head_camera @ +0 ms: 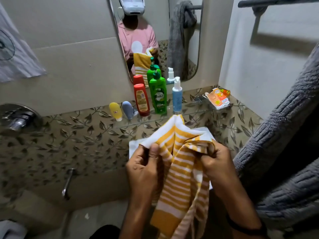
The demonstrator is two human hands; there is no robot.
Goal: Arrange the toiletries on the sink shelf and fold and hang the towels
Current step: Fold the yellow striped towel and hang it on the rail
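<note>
A yellow-and-white striped towel (pixel 183 178) hangs bunched between both hands over the white sink (pixel 133 149). My left hand (pixel 143 168) pinches its left top edge; my right hand (pixel 215 163) grips a gathered fold on the right. On the glass shelf (pixel 198 107) stand a red bottle (pixel 141 100), a green pump bottle (pixel 158 95) and a blue pump bottle (pixel 177 95). A yellow tube (pixel 115 111) and a grey-blue tube (pixel 127 109) stand left of them. A grey towel (pixel 279 152) hangs at the right.
A torn orange-and-white packet (pixel 218 99) lies on the shelf's right end. The mirror (pixel 155 31) is behind the bottles. A towel bar (pixel 276 2) is mounted top right. A wall mixer (pixel 17 118) and spout (pixel 68 183) are at the left. A pale cloth (pixel 15 54) hangs at the upper left.
</note>
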